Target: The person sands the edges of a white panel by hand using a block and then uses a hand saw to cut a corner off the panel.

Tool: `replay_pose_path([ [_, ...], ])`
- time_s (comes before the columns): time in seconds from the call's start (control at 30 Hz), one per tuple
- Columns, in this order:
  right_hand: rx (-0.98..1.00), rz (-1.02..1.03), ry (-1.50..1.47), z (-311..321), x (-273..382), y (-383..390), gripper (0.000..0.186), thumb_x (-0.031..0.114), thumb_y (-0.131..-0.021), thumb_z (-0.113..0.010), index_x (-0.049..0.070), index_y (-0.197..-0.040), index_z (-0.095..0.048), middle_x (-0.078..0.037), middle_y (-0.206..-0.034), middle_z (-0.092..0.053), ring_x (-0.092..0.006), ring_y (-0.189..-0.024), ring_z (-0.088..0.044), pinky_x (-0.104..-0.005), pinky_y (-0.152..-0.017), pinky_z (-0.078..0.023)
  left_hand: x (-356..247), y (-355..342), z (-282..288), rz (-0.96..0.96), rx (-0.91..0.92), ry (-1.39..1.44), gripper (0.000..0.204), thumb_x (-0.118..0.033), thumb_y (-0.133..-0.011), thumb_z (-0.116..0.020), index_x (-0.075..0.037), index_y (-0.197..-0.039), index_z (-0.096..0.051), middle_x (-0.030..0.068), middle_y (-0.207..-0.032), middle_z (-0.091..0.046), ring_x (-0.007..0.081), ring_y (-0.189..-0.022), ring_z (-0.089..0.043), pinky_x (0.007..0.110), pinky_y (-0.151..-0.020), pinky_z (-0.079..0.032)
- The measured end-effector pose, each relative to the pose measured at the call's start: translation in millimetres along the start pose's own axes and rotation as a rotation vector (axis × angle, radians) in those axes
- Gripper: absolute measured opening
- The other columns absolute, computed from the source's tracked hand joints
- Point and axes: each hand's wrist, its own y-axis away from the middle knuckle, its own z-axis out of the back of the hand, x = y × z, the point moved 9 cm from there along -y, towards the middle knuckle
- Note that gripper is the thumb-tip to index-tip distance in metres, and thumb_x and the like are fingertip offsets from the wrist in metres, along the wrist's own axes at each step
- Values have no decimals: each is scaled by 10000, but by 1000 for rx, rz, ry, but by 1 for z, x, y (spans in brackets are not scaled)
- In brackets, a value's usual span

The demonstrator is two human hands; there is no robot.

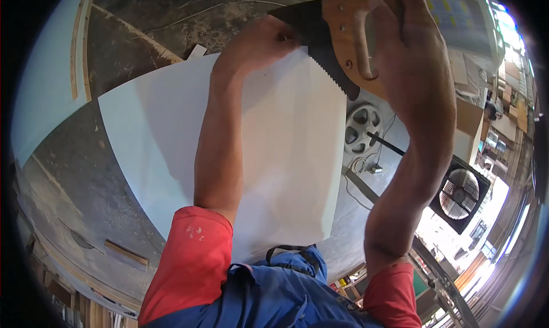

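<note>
A handsaw with a dark blade (pixel 321 32) and a wooden handle (pixel 347 35) is held up at the far right corner of a large white panel (pixel 280 151). My right hand (pixel 403 48) is wrapped round the handle. The saw's toothed edge slants across the panel's corner; whether it touches the panel cannot be told. Close beside the blade, my left hand (pixel 260 45) lies at the panel's far edge with its fingers curled. The blade and the hand itself hide what those fingers grip. The panel reaches back toward my waist, between my forearms.
Right of the panel stand a grey spoked wheel (pixel 363 128) and a black-framed fan (pixel 459 194). A cable (pixel 357 194) trails on the floor there. Another pale panel (pixel 46 71) stands at far left. A wooden strip (pixel 126 254) and a circular saw blade (pixel 82 240) lie at lower left.
</note>
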Motion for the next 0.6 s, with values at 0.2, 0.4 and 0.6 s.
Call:
replay_pose_path([
  [0.2, 229, 946, 790, 85, 54, 18, 269, 176, -907, -606, 73, -1156, -612, -111, -990, -657, -228, -805, -608, -368, -719, -524, -22, 2, 11, -74, -95, -39, 252, -220, -815, -641, -71, -978, -761, 152, -881, -734, 285, -787, -698, 397, -711, -529],
  [0.4, 223, 666, 951, 27, 62, -17, 240, 245, -920, -586, 96, -1100, -641, -114, -1029, -666, -267, -938, -636, -376, -791, -556, 0, -3, 3, -107, -42, -71, 260, -212, -816, -649, -58, -996, -755, 161, -873, -733, 303, -807, -700, 393, -738, -534],
  [0.6, 253, 1028, 802, 46, 70, 1, 239, 258, -918, -596, 104, -1092, -651, -102, -1010, -657, -253, -929, -638, -363, -782, -560, -29, -6, 4, -119, -64, -51, 237, -221, -843, -664, -41, -973, -746, 118, -781, -689, 228, -719, -630, 370, -675, -491],
])
